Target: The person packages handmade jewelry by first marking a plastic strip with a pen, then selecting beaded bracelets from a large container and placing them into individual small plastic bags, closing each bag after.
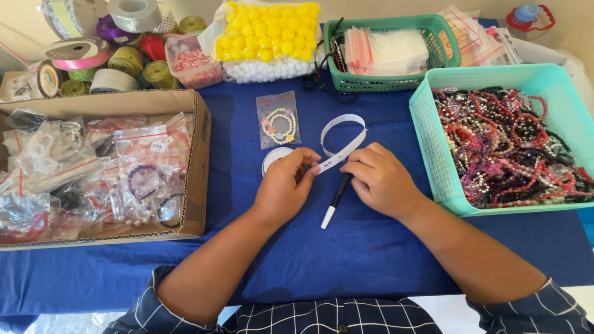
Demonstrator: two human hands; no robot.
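Note:
Both my hands meet at the middle of the blue table (346, 253). My left hand (286, 185) and my right hand (378, 180) pinch the near end of a white strip of label tape (342, 137), which loops upward between them. A black pen with a white cap (335, 201) lies under my right hand, partly covered by the fingers. Just above my left hand a white tape roll (275, 156) peeks out. A small clear zip bag holding a bead bracelet (278, 120) lies farther back.
A cardboard box (199, 154) full of bagged bracelets stands at the left. A turquoise basket (427, 133) heaped with bead strands fills the right. Behind are a green basket (371, 83) of empty zip bags, a bag of yellow and white balls (269, 37), and ribbon spools (117, 59).

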